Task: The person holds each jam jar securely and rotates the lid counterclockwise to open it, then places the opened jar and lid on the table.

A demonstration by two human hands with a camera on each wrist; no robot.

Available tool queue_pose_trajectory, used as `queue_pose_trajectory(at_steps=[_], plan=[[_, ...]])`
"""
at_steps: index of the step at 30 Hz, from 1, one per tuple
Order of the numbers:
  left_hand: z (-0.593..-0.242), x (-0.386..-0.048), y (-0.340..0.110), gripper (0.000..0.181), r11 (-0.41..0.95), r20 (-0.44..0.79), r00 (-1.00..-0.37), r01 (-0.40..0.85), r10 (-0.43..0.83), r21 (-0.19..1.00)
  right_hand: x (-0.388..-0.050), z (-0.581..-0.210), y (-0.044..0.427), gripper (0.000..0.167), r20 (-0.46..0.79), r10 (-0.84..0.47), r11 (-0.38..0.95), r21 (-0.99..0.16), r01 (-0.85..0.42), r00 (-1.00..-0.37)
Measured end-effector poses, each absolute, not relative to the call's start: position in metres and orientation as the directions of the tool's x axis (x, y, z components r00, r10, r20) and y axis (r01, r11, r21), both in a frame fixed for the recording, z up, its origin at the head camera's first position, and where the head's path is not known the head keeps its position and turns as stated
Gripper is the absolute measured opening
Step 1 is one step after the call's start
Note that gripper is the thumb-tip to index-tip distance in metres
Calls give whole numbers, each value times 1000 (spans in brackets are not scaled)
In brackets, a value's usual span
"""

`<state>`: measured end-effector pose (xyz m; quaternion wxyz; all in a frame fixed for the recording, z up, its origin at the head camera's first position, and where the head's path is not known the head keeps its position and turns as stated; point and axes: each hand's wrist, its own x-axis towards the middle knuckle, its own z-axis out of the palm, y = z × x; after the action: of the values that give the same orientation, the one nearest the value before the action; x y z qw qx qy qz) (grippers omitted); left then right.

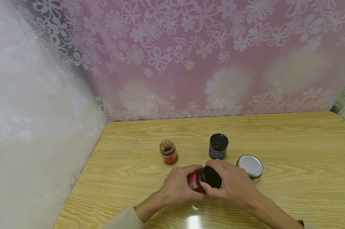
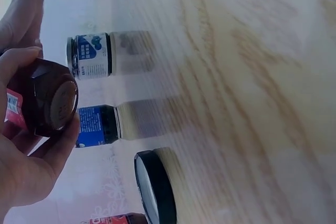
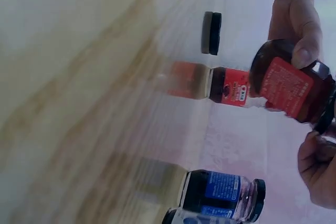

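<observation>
A lidless jar stands on the tabletop. Nearer me, my left hand wraps round a red-labelled jar, held tilted above the wood; my right hand curls its fingers about the black lid. Beyond stands a blue-labelled jar, then a silver-lidded jar.

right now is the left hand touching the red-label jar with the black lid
Touching: the left wrist view shows the left hand with its fingers curled round the red-label jar.

Head: held jar — base hidden | left wrist: open jar — cut off
</observation>
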<state>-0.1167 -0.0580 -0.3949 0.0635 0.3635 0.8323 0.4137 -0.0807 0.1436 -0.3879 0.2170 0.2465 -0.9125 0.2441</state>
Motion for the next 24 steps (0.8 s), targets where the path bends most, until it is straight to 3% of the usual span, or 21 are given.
queue_pose_trajectory(at_steps=[9,14,18,21,24], plan=[[-392,-112,-58,52,367,205,-708,564,675,740,-79,-392,147,41,576,-387,693,-333,-639,-720],[-392,-109,-59,57,339,201,-703,548,683,764,-81,-389,150,40,628,-443,635,-284,-719,-639],[-393,-106,-59,58,230,168,-681,454,712,861,-82,-384,153,40,638,-513,581,-235,-779,-574],[-392,-105,-59,58,156,167,-670,395,724,905,-83,-378,155,40,612,-546,570,-229,-789,-572],[-388,-105,-60,59,155,183,-669,413,720,898,-83,-372,158,40,581,-555,571,-254,-781,-595]])
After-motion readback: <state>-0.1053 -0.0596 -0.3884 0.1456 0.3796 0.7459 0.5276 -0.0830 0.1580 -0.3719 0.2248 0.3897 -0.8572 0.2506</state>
